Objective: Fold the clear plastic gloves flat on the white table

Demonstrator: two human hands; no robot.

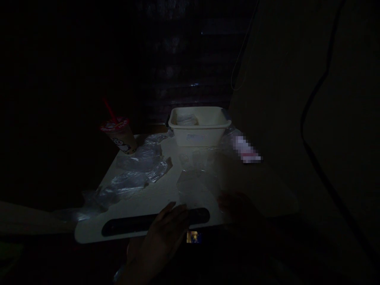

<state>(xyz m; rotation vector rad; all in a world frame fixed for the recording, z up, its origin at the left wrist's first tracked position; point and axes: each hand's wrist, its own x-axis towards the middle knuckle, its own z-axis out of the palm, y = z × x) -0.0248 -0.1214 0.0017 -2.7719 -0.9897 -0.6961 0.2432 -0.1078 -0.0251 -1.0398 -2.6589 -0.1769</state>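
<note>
My left hand [168,227] lies over the dark slot [130,224] at the front edge of a small white table [166,190]. Its fingers look stretched out toward the right and close to a clear plastic bag [197,184], with nothing visible in them. My right hand [236,204] is in deep shadow at the bag's right side. Its fingertips are near the bag, but the dark hides how they are bent and whether they grip it.
A cream plastic basin [198,136] with clear plastic inside stands at the table's back. Crumpled clear plastic [133,174] covers the left side, beside a drink cup [121,136] with a red straw [110,110]. A blurred-out packet [246,150] lies at right.
</note>
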